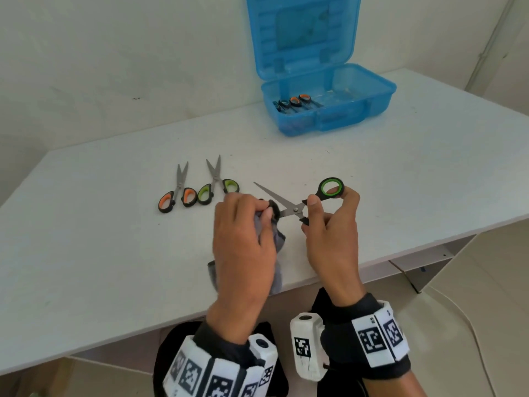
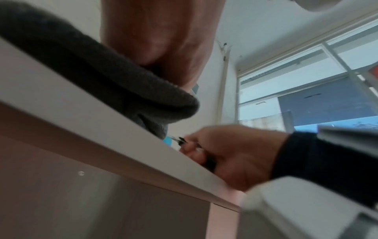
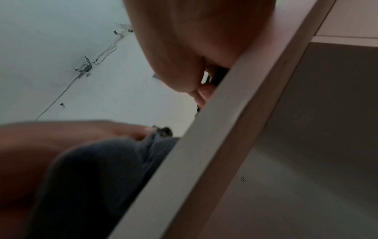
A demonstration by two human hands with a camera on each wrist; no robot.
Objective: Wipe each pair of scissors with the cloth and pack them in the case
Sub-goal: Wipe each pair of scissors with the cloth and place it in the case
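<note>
my right hand (image 1: 329, 222) pinches the handles of the open green scissors (image 1: 297, 203), blades pointing across toward my left hand (image 1: 243, 227), which grips the cloth (image 1: 276, 239) round one blade, with the case (image 1: 329, 101) well beyond my right hand on the desk (image 1: 114, 253).

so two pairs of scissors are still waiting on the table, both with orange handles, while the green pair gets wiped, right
Not quite. The head view shows two waiting pairs, but only the left pair has orange handles; the other pair has green ones. The rest holds: the right hand holds the green pair while the left hand wipes it with the cloth.
</note>
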